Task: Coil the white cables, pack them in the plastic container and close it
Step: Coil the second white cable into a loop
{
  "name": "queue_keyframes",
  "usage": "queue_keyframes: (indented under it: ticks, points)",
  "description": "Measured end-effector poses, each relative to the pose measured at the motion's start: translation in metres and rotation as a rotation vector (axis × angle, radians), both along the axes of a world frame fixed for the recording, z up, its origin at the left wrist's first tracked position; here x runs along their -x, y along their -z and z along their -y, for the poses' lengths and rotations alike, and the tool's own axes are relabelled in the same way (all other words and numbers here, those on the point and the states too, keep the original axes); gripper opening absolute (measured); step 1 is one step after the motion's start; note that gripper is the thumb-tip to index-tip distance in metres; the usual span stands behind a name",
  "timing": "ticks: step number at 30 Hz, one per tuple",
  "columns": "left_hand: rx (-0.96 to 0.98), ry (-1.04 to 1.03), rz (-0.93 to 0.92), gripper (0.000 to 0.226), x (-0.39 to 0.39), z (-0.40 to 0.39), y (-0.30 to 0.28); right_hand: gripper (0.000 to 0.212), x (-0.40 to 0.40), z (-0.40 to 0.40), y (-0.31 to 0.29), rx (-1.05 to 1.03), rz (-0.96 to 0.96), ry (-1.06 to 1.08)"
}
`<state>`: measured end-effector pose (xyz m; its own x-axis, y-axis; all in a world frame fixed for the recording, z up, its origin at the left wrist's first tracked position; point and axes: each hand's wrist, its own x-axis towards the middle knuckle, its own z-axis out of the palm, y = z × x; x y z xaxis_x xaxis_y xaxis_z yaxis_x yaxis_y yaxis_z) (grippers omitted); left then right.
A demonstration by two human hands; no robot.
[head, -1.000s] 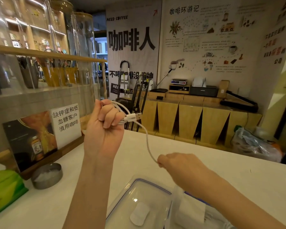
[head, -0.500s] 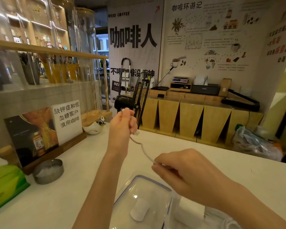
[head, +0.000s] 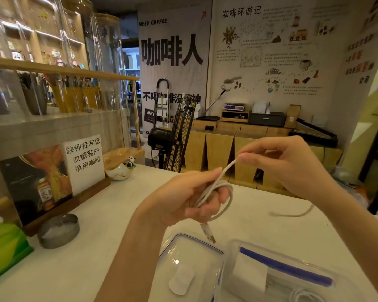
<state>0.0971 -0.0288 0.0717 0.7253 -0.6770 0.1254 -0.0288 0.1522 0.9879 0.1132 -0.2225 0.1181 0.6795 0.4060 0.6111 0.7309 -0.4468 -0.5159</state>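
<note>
My left hand [head: 183, 198] grips a white cable [head: 226, 201] looped around its fingers above the white counter. The cable's USB plug [head: 208, 233] dangles below that hand. My right hand [head: 290, 164] pinches the free strand up and to the right of the coil. The clear plastic container [head: 297, 258] stands open at the bottom right, with a blue-edged rim and another white cable inside. Its clear lid [head: 190, 267] lies flat just left of it.
A small metal tin [head: 58, 231] and a green packet [head: 3, 250] sit at the left on the counter [head: 109, 216]. A framed sign [head: 52, 173] and a panda bowl [head: 120, 171] stand behind. A black fan [head: 175, 131] lies beyond the counter's far edge.
My left hand has dropped lower and turned sideways with the coil. My right hand has risen to the upper right, carrying the strand around the left fingers. The plug now hangs down.
</note>
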Motion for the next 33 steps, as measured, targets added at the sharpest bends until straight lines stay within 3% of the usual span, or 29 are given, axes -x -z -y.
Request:
queue_keyframes:
  ticks: [5,10,16,18,21,25,28,33]
  points:
    - [0.521,0.376,-0.309,0.036,-0.003,-0.004,-0.006,0.019,0.000,-0.003,0.006,0.061,-0.091,-0.072]
    - [0.841,0.223,-0.361,0.029,-0.006,-0.006,-0.006,0.024,0.001,-0.012,0.009,0.188,-0.007,-0.025]
    - [0.949,-0.015,-0.194,0.040,-0.011,-0.010,-0.003,0.019,-0.001,-0.027,0.036,0.356,-0.043,-0.043]
    - [0.847,-0.299,-0.049,0.042,-0.009,-0.006,-0.004,0.016,-0.001,-0.031,0.045,0.392,-0.076,-0.045]
    - [0.629,-0.661,0.205,0.035,-0.010,0.001,-0.002,0.032,0.001,-0.038,0.057,0.460,-0.086,-0.043]
    - [0.181,-0.901,0.500,0.028,-0.018,0.010,0.010,0.032,0.007,-0.040,0.057,0.497,0.052,-0.018]
    - [-0.088,-0.912,0.628,0.024,-0.022,0.017,0.018,0.032,0.010,-0.036,0.049,0.529,0.181,0.027]
    - [-0.382,-0.710,0.562,0.029,-0.021,0.021,0.021,0.028,0.016,-0.024,0.028,0.476,0.281,-0.022]
